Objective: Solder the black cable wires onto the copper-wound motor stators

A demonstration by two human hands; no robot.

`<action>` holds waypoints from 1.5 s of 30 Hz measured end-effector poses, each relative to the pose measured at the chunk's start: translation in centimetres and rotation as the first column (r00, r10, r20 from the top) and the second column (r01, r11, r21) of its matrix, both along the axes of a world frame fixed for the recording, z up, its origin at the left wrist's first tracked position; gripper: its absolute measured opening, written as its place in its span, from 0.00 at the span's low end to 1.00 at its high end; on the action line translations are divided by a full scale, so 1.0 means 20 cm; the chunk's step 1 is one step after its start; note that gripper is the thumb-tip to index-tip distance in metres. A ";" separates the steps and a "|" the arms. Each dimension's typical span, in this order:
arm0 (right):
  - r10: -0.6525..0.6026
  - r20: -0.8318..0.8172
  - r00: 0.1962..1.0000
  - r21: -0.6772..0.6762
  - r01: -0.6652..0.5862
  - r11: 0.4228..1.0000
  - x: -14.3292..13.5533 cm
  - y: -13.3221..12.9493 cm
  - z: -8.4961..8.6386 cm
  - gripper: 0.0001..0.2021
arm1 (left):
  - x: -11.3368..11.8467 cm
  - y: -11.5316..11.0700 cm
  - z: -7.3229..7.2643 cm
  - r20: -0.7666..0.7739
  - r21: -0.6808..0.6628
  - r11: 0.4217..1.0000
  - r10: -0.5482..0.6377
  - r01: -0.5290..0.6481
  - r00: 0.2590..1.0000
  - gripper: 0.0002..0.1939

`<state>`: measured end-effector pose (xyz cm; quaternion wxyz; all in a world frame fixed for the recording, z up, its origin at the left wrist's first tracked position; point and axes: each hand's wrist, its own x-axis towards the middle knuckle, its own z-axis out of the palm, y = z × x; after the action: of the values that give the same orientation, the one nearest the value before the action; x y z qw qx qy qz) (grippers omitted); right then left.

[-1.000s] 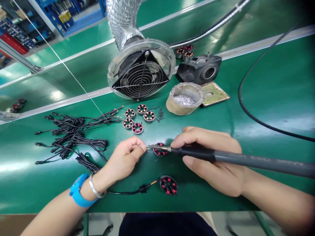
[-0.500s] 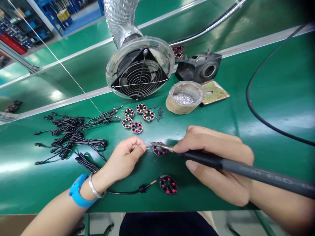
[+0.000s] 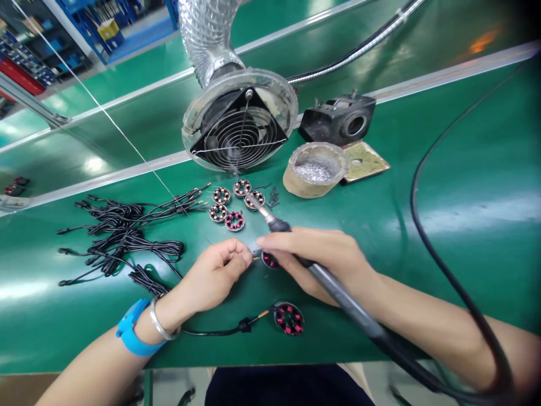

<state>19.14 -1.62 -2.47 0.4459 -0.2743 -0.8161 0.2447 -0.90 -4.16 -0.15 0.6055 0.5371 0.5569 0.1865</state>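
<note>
My left hand (image 3: 222, 273) is closed in a pinch on a thin wire (image 3: 255, 258), whose end pokes out past the fingertips. Beside that end lies a stator with red windings (image 3: 269, 260), partly hidden by my right fingers. My right hand (image 3: 325, 259) grips a soldering iron (image 3: 333, 282), its tip pointing up and left over the group of stators. Below my hands, another red-wound stator (image 3: 289, 318) is joined to a black cable (image 3: 220, 331). Several copper-wound stators (image 3: 221, 195) and a red one (image 3: 234, 221) sit farther back.
Bundles of black cables (image 3: 122, 242) lie at the left. A fume extractor (image 3: 240, 132) with a foil duct stands at the back. To its right are a tub of silvery solder bits (image 3: 315, 172), a black iron stand (image 3: 338, 119) and a sponge tray (image 3: 367, 160). The iron's cord (image 3: 439, 259) loops at the right.
My right hand has swung the soldering iron's tip up, away from the wire end and nearer stator. Faint smoke now shows by the extractor. My left hand stays almost still.
</note>
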 end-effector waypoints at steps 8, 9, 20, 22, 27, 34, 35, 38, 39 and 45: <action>0.062 0.055 0.997 0.086 -0.067 0.994 -0.04 0.03 -0.04 0.13 | -0.03 0.01 0.04 -0.134 0.148 0.975 -0.149 0.168 0.980 0.12; 0.050 0.041 0.998 0.104 -0.054 0.993 -0.04 0.03 -0.03 0.12 | -0.03 0.01 0.05 -0.178 0.178 0.965 -0.161 0.192 0.971 0.11; 0.007 0.129 0.992 0.259 -0.040 0.965 -0.03 0.00 -0.05 0.10 | -0.02 0.01 0.02 0.028 -0.057 0.998 -0.002 0.004 1.000 0.14; -0.027 0.147 0.989 0.312 -0.020 0.950 -0.03 0.00 -0.05 0.10 | -0.01 0.01 0.02 0.099 -0.175 0.984 0.046 -0.028 0.994 0.15; -0.027 0.108 0.994 0.229 0.002 0.973 -0.03 -0.01 -0.04 0.11 | 0.02 0.01 0.01 0.119 -0.211 0.973 0.121 -0.094 0.986 0.14; 0.044 0.050 0.998 -0.104 -0.038 0.994 -0.04 -0.03 -0.03 0.14 | 0.03 0.00 0.02 0.086 -0.173 0.969 0.191 -0.175 0.978 0.10; 0.011 0.043 0.999 -0.101 -0.007 0.995 -0.05 -0.03 -0.03 0.13 | 0.03 0.00 0.02 0.085 -0.174 0.967 0.203 -0.186 0.975 0.10; -0.100 0.020 0.995 -0.052 0.101 0.994 -0.08 -0.02 -0.05 0.13 | 0.04 0.01 0.01 0.080 -0.178 0.959 0.236 -0.220 0.968 0.10; -0.123 0.019 0.992 -0.036 0.124 0.992 -0.08 -0.02 -0.06 0.13 | 0.05 0.01 0.01 0.079 -0.179 0.957 0.246 -0.229 0.966 0.10; -0.083 -0.030 0.996 0.019 0.084 0.996 -0.06 0.00 -0.03 0.13 | 0.06 0.02 0.01 0.078 -0.194 0.947 0.274 -0.255 0.958 0.08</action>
<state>18.01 -1.70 -3.10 0.4702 -0.3002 -0.7998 0.2216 0.22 -3.76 0.06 0.6498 0.3893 0.6063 0.2422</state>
